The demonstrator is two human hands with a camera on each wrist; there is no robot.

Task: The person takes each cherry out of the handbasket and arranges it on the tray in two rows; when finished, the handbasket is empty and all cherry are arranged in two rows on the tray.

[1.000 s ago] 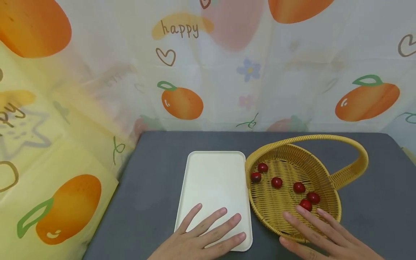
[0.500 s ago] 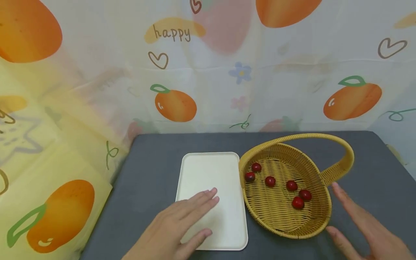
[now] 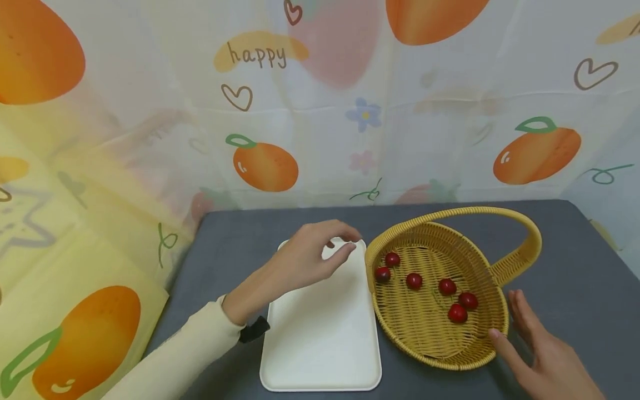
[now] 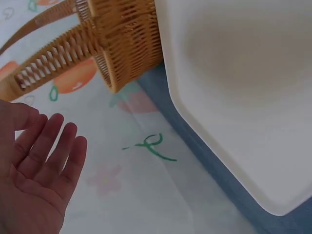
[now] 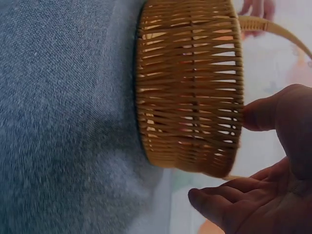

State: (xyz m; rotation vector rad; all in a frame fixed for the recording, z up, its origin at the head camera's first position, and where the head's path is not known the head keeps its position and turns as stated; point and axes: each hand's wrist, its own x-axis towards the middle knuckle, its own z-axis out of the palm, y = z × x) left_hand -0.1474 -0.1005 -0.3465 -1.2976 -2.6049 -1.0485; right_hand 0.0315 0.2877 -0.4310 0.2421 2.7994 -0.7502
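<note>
- Six cherries (image 3: pixel 447 286) lay in the basket (image 3: pixel 410 319), to the right of the left hand (image 3: pixel 317 255) and to the left of the right hand (image 3: pixel 547 355).
- The left hand hung above the far end of the tray (image 3: pixel 320 344), its fingers curved and its thumb apart from them, holding nothing.
- The right hand was spread beside the basket: thumb tip at the rim, fingers apart from it and outside the wall. Whether it pressed there, I could not tell.
- A shove from the right thumb could, I judged, have slid or tilted the basket, since it looked light; the cherries might then have rolled towards the left hand.
- The handle (image 3: pixel 480 210), arching up to the right of the left hand, could have caught those fingers or the sleeve (image 3: pixel 200 339) on a low reach.
- Slick skin might have let a cherry slip from a careless pinch, and the low lip of the tray below the left hand seemed a poor barrier.
- Yellow-brown strands formed the basket's round, gappy weave; the handle was tightly wrapped. The cherries were dark red, glossy and roundish. The tray was smooth, off-white, rectangular and round-cornered; the surface (image 3: pixel 225 255) beneath both hands had a finely woven, grey-blue covering.
</note>
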